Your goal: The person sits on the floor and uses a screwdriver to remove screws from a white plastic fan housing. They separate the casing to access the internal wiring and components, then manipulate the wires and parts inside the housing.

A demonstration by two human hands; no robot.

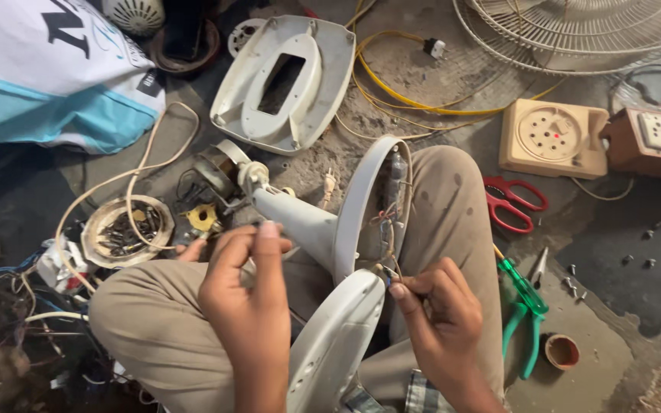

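Smooth white plastic fan base: right hand pinches thin wires; left hand fingers pinched.

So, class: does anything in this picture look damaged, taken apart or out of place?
Yes. The white fan stand lies on its side across the person's lap, its base open and loose wires hanging out. The right hand pinches one wire; the left hand steadies the stand. Small screws lie scattered on the floor.
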